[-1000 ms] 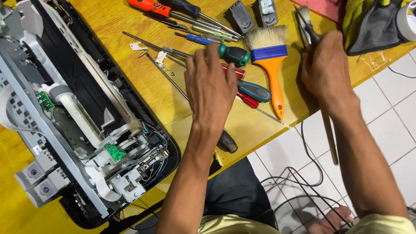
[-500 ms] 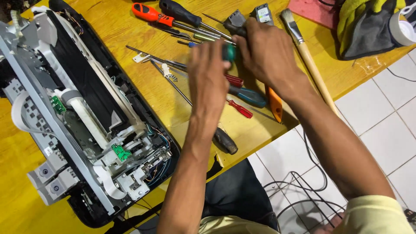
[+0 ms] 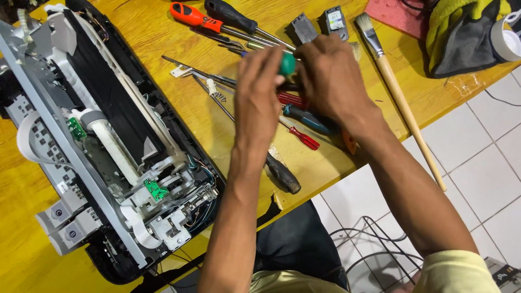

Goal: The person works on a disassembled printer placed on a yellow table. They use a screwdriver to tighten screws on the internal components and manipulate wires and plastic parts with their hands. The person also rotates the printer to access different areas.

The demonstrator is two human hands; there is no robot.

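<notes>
Head view: left hand (image 3: 259,92) and right hand (image 3: 331,81) both closed around a green-handled screwdriver (image 3: 287,64), held just above a scatter of screwdrivers on the yellow table (image 3: 163,38). Beside them to the left, an opened printer (image 3: 103,146); to the right, a long wooden-handled brush (image 3: 399,95).

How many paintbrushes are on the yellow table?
1 clearly: a long wooden-handled brush right of the right hand. Bristles peeking out behind that hand may be a second, mostly hidden.
</notes>
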